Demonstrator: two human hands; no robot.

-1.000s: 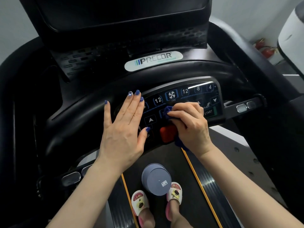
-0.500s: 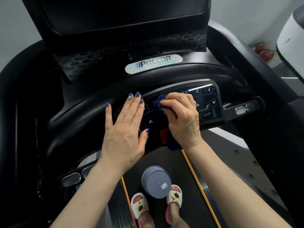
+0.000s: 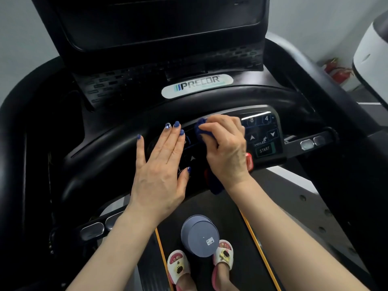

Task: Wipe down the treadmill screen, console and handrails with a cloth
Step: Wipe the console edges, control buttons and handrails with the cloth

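1. The right hand (image 3: 225, 150) holds a dark blue cloth (image 3: 201, 131) with curled fingers and presses it on the upper part of the button panel (image 3: 262, 131) of the treadmill. One end of the cloth hangs below the wrist.
2. The left hand (image 3: 161, 164) lies flat on the left side of the same panel. Its fingers are straight and close together, and the thumb stands a little apart.
3. The dark screen (image 3: 159, 19) is above, behind a label (image 3: 197, 86) with the word PRECOR.
4. A curved black handrail (image 3: 210, 97) runs between the label and the panel.
5. A grey round container (image 3: 200, 238) stands on the belt (image 3: 247, 269), just beside two slippers (image 3: 178, 265).
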